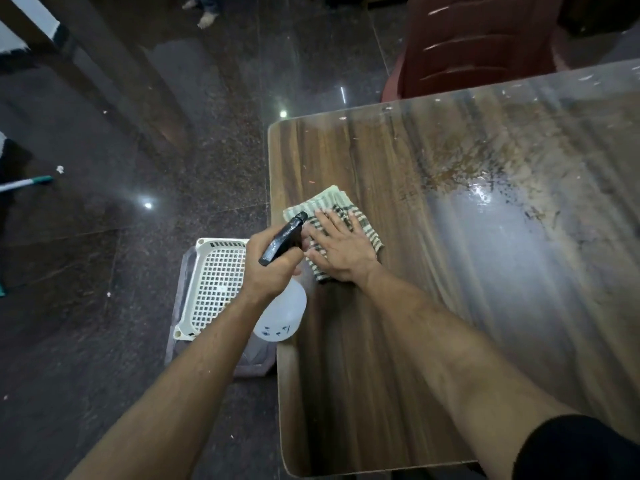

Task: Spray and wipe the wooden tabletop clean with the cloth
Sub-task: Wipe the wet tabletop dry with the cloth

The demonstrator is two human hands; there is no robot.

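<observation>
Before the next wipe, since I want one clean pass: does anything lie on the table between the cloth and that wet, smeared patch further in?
Nothing visible does. The right hand lies flat on the striped cloth, and bare wood separates it from the wet patch on the tabletop. The spray bottle, held in the left hand, sits on the opposite side.

floor (138,133): dark polished stone, light glints | chair (478,43): maroon plastic, far side

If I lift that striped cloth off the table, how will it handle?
The striped cloth is probably floppy: it lies folded and flat under the right hand. Likely light, being thin fabric. It may be damp and cling slightly, since the tabletop looks wet.
</observation>
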